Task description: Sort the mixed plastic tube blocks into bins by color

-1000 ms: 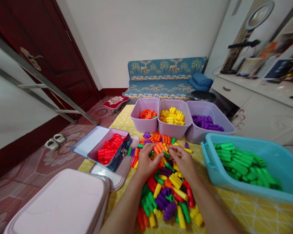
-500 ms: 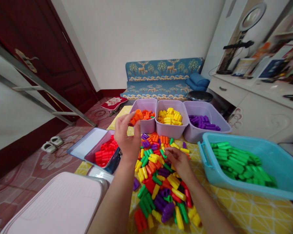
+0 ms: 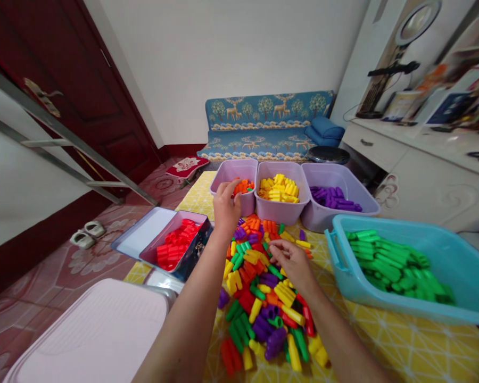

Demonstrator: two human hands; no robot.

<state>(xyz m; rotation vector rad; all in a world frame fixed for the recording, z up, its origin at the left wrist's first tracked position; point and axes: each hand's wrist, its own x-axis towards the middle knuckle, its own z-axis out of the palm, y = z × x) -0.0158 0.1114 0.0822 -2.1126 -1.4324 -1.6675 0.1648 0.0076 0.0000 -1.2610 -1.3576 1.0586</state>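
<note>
My left hand (image 3: 225,206) reaches over the near wall of the lilac bin (image 3: 247,201) of orange pieces (image 3: 244,186). Thumb and fingers are apart, and no piece shows clearly between them. Low over the mixed pile of plastic building pieces (image 3: 259,290) is my right hand (image 3: 290,259), its fingers bent and pressed together near green and yellow pieces. Whatever those fingertips hold, if anything, is hidden. Red, yellow, green, purple and orange pieces make up the pile, which lies on a yellow patterned cloth (image 3: 383,348).
Two more lilac bins hold yellow pieces (image 3: 280,190) and purple pieces (image 3: 333,199). At right is a blue tub (image 3: 387,300) of green pieces (image 3: 395,268). Red pieces (image 3: 178,246) fill an open box (image 3: 201,239) at left, behind a pale pink lid (image 3: 91,330).
My left hand has moved forward and right, from beside the orange bin to over it. The orange pieces it held no longer show in its fingers. My right hand has barely moved.
</note>
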